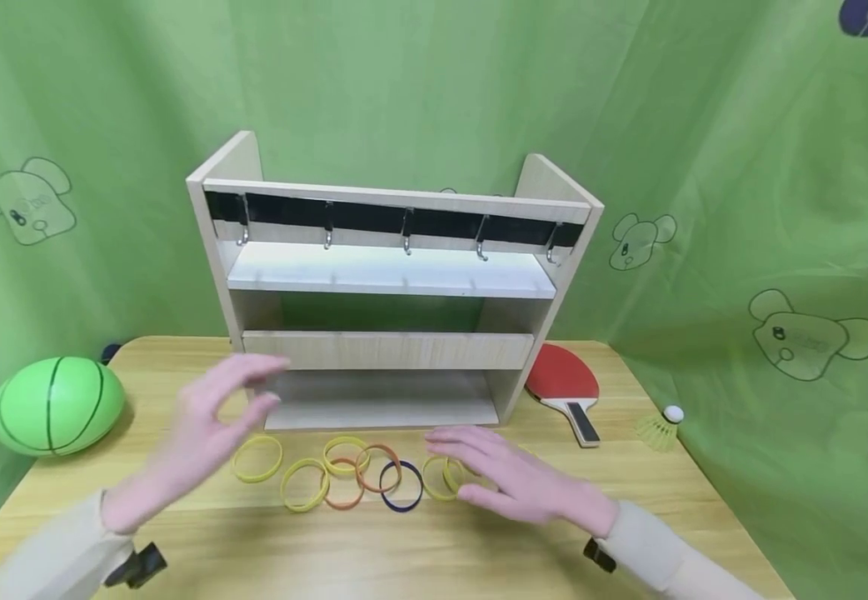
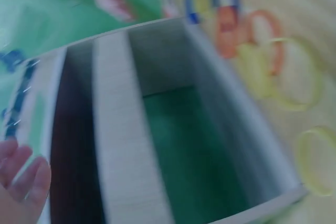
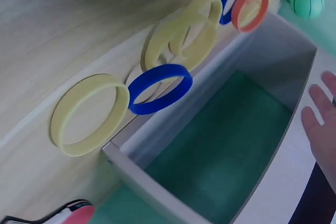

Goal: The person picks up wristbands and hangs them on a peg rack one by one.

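Note:
My left hand (image 1: 202, 421) hovers over the table at the left front of a pale wooden shelf unit (image 1: 389, 352), its thumb and fingers apart with nothing between them. My right hand (image 1: 512, 477) is held over the right end of a group of coloured rings, fingers extended and holding nothing. Those rings look like thin wristbands: yellow bands (image 1: 257, 480), orange bands (image 1: 398, 472) and a blue band (image 1: 404, 508). Another blue band (image 3: 144, 108) appears in the right wrist view beside yellow ones; in the head view my right hand covers it.
A black strip with several metal hooks (image 1: 407, 237) runs along the unit's top. A green ball (image 1: 57, 407) sits at the left. On the right lie a red table tennis paddle (image 1: 565, 375) and a shuttlecock (image 1: 660, 428). Green curtain (image 1: 419, 83) surrounds the table.

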`<state>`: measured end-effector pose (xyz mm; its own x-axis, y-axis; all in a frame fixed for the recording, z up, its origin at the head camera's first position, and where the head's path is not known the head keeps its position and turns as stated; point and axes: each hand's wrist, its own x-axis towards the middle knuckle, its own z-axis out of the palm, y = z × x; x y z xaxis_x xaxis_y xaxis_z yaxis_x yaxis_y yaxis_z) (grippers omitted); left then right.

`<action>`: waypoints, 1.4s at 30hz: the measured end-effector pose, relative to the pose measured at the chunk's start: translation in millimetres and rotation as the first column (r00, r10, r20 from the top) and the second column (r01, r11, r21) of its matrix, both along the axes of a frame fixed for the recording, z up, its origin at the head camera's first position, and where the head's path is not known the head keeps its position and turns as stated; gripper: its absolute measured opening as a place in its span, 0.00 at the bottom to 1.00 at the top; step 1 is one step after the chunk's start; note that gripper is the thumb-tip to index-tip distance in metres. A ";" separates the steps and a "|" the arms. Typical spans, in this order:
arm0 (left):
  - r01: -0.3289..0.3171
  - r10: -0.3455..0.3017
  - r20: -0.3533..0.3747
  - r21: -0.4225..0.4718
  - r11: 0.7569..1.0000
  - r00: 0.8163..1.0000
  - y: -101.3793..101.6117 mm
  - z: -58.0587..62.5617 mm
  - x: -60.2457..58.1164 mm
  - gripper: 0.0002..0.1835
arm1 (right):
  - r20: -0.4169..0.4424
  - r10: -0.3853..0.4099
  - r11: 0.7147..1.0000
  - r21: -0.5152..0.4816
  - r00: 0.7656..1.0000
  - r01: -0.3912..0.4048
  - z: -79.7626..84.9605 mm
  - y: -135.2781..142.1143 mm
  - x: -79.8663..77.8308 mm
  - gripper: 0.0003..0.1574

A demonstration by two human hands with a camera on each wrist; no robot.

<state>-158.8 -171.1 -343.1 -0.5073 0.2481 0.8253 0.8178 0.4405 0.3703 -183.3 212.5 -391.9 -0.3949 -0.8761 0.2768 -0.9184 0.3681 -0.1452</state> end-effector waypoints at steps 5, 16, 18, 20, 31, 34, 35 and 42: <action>-0.155 0.150 0.040 0.227 0.962 0.988 -12.2 37.9 -4.0 0.16 | 0.190 -0.131 0.984 -0.097 0.973 0.151 1.2 11.0 -7.8 0.27; -0.309 0.249 0.194 0.407 0.859 0.949 -31.5 66.9 -34.1 0.26 | 0.521 -0.356 0.887 -0.074 0.776 0.456 -10.6 42.6 -36.4 0.20; -0.346 0.246 0.284 0.385 0.856 0.927 -37.9 68.8 -40.1 0.27 | 0.523 -0.379 0.881 -0.047 0.764 0.470 -14.6 48.4 -40.5 0.20; -0.371 0.237 0.373 0.345 0.862 0.897 -44.4 69.9 -45.8 0.29 | 0.511 -0.401 0.875 -0.031 0.760 0.483 -19.0 53.8 -44.2 0.20; -0.348 0.156 0.594 0.224 0.910 0.789 -55.6 61.8 -65.2 0.34 | 0.334 -0.479 0.853 -0.040 0.811 0.520 -45.5 78.0 -61.0 0.11; -0.344 0.156 0.620 0.197 0.918 0.769 -56.4 58.4 -68.2 0.35 | 0.300 -0.498 0.850 -0.016 0.813 0.526 -51.0 82.3 -62.3 0.10; -0.340 0.150 0.627 0.195 0.920 0.765 -56.4 57.7 -68.9 0.35 | 0.291 -0.508 0.847 -0.004 0.811 0.532 -52.5 83.2 -62.4 0.10; -0.306 0.099 0.665 0.202 0.930 0.740 -55.0 57.0 -70.7 0.38 | 0.224 -0.555 0.829 0.061 0.801 0.557 -62.7 88.0 -65.2 0.06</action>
<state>-229.5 -226.2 -286.1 -0.9456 -0.1113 0.3058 0.2485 0.3598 0.8993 -248.5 300.5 -454.6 -0.8648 -0.4858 0.1268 -0.4990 0.8035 -0.3246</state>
